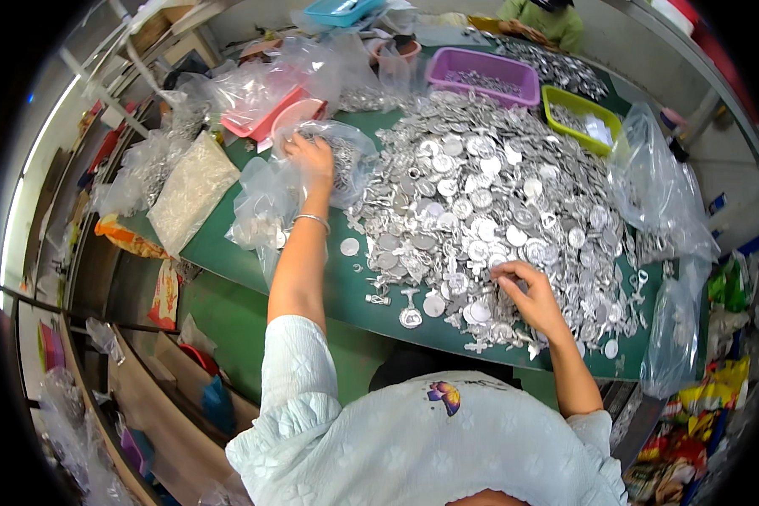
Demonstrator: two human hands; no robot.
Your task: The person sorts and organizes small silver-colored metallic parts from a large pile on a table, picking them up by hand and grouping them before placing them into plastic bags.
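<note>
Table (pixel 341 291), dk green, w/ silver pcs (pixel 481 194); shelving (pixel 169 405) at L.

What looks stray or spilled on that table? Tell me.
A round silver disc lies on the green table, left of the metal heap; it looks stray because it sits apart from the pile.

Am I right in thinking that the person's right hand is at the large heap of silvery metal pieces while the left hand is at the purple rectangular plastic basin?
Not quite: the head view shows the left hand at the clear plastic bag of small silvery pieces, not the purple basin; the right hand is indeed at the heap.
</note>
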